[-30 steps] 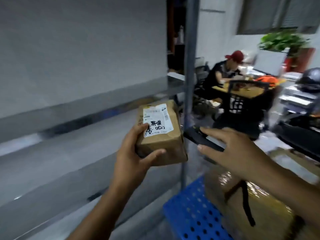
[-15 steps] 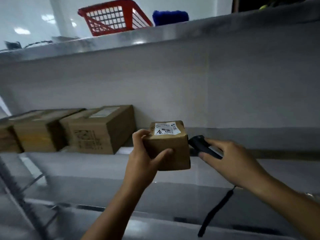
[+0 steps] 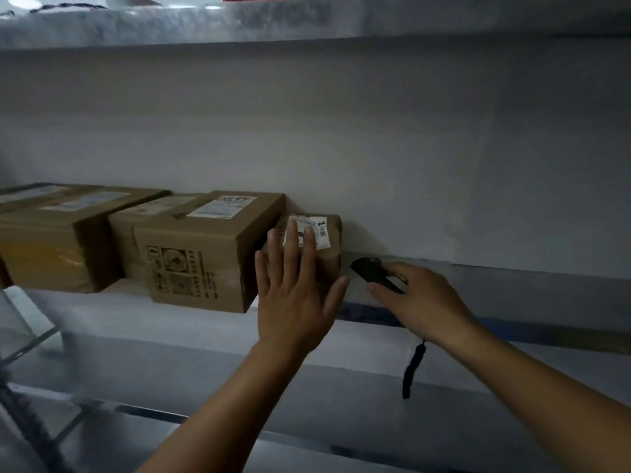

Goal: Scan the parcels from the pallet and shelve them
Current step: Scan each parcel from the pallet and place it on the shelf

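Observation:
A small brown parcel (image 3: 329,256) with a white label stands on the grey metal shelf (image 3: 512,302), against the back wall and touching a bigger cardboard box (image 3: 205,257) on its left. My left hand (image 3: 293,295) is flat in front of the small parcel, fingers spread, holding nothing; its fingertips overlap the label. Just right of the parcel, my right hand (image 3: 423,302) grips a black handheld scanner (image 3: 372,273). The scanner's black wrist strap (image 3: 413,370) dangles below that hand.
Further left on the same shelf lie two more brown boxes (image 3: 58,240). Another shelf board (image 3: 307,22) runs overhead with something red on it. To the right of the small parcel the shelf surface is bare. A lower shelf edge (image 3: 307,397) crosses below my forearms.
The view swung from the pallet area to the shelf. My left hand carried the small parcel in, set it beside the bigger box and let go; its fingers are now spread.

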Motion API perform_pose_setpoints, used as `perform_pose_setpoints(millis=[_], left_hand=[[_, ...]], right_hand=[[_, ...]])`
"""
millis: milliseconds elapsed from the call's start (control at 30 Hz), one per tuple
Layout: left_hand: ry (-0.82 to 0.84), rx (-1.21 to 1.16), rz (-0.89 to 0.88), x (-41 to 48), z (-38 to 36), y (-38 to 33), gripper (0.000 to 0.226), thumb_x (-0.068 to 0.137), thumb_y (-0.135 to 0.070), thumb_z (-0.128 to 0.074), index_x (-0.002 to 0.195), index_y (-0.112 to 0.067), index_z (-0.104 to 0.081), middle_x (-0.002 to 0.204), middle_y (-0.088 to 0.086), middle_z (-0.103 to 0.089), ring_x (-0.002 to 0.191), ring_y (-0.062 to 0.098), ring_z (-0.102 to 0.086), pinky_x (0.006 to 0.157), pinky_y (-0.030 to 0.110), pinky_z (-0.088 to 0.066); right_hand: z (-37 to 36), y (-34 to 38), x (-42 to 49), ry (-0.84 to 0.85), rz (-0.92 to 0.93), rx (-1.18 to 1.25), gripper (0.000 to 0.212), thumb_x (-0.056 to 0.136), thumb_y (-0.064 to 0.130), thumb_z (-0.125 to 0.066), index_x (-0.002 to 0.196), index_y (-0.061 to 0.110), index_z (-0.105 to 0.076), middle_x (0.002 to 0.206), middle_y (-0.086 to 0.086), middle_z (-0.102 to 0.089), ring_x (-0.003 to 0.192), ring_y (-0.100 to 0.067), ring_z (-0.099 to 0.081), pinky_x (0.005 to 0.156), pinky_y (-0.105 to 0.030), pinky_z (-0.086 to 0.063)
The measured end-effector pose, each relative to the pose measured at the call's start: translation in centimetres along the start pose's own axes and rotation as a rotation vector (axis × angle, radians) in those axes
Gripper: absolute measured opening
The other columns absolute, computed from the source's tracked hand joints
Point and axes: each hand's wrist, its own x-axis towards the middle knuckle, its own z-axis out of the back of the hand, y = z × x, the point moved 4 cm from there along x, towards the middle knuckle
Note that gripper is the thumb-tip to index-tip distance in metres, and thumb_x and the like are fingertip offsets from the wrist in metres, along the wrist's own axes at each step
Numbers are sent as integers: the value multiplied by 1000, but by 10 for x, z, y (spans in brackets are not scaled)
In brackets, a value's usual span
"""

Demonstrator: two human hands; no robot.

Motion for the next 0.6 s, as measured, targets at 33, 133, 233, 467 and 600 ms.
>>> perform_pose_setpoints(millis=[33, 133, 233, 467, 600], left_hand=[[24, -2, 6, 5, -6, 4, 93, 98, -75, -24, 164, -15, -3, 172, 9, 6, 158, 32, 11, 127, 52, 4], [92, -47, 34, 16, -19, 12, 102, 94, -78, -33, 164, -13, 3, 171, 9, 10, 157, 30, 17, 127, 48, 5], [121, -58, 84, 21, -20, 6, 110, 89, -81, -36, 163, -10, 4, 171, 10, 11, 156, 31, 20, 126, 45, 9], [101, -317, -49, -14, 0, -90, 105, 92, -74, -46, 164, -16, 4, 172, 2, 11, 157, 23, 16, 128, 48, 1], [222, -470, -195, -75, -4, -198, 100, 94, -75, -41, 164, -21, 4, 172, -2, 10, 158, 20, 14, 128, 39, 6]], right_hand=[[4, -4, -1, -4, -9, 3, 48, 89, 58, -61, 134, 43, -57, 121, 16, -65, 95, -4, -59, 72, -21, -47], [20, -23, -15, -10, -38, -5, 55, 85, 63, -62, 136, 45, -55, 119, 17, -63, 98, -5, -60, 75, -22, -47], [45, -47, -41, 5, -55, -20, 59, 76, 75, -56, 131, 54, -52, 111, 26, -61, 91, 8, -56, 71, -14, -44], [122, -112, -133, -60, -175, -83, 57, 75, 73, -59, 129, 56, -56, 121, 26, -64, 104, 1, -61, 88, -25, -51], [171, -158, -209, -126, -314, -280, 56, 80, 67, -60, 134, 51, -55, 119, 3, -66, 105, -19, -63, 88, -39, -54]])
